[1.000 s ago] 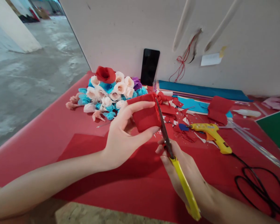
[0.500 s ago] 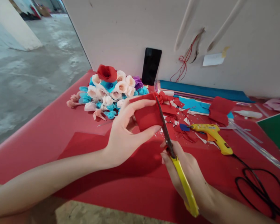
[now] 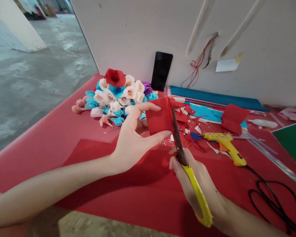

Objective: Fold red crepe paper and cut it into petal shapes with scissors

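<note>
My left hand (image 3: 133, 138) pinches a folded piece of red paper (image 3: 159, 117) between thumb and fingers, holding it above the red-covered table (image 3: 51, 138). My right hand (image 3: 194, 184) grips yellow-handled scissors (image 3: 187, 164), whose dark blades run up along the right edge of the red paper. Red scraps (image 3: 187, 126) lie on the table just behind the blades.
A heap of paper roses (image 3: 118, 95) in white, peach, blue and red lies behind my left hand. A black phone (image 3: 161, 70) leans on the wall. A yellow glue gun (image 3: 225, 144) with black cord (image 3: 273, 200) lies at right, near blue paper sheets (image 3: 217, 97) and a green board (image 3: 293, 141).
The red paper and the scissor blades have shifted slightly right and up. My left fingers have turned the paper a little, so it stands more upright.
</note>
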{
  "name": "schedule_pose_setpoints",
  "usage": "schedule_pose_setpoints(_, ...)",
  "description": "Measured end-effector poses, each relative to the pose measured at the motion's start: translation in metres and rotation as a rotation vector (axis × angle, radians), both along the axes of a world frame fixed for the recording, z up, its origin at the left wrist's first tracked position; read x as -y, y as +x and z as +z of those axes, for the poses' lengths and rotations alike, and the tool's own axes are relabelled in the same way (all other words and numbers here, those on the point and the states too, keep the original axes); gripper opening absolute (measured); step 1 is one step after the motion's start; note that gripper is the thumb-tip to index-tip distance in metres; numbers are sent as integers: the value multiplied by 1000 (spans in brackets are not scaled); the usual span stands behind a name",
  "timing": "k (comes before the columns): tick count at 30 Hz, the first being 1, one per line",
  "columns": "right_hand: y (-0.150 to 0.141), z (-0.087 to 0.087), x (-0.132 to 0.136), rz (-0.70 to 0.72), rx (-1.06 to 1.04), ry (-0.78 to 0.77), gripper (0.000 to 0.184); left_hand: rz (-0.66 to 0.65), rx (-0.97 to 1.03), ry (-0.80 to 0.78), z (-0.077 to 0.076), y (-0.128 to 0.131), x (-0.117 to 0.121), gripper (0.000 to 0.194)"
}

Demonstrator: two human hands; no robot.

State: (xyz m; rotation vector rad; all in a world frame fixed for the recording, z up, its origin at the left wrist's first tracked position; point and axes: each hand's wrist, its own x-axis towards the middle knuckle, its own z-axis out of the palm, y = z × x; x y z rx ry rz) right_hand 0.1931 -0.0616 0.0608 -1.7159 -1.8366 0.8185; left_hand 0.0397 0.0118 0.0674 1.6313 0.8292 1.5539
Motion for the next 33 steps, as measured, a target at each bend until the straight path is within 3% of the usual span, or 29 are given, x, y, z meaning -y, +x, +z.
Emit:
schedule_pose_setpoints(8, -3, -3, 0, -141, -127, -86, 14, 3, -38, -55, 2, -1, 6, 42)
schedule_pose_setpoints(17, -1, -4, 1, -59, -103, -158, 13, 13, -61, -87, 8, -1, 7, 42)
schedule_pose_setpoints(21, 0, -9, 2, -94, -129, -153, 15, 8, -80, -85, 8, -2, 7, 41)
schedule_pose_setpoints(28, 0, -22, 6, -136, -494, -86, 24, 64, -60, -38, 10, -5, 1, 43)
schedule_pose_setpoints(33, -3, -19, 7, -69, -606, -234, 20, 66, -29, -38, 13, -5, -1, 41)
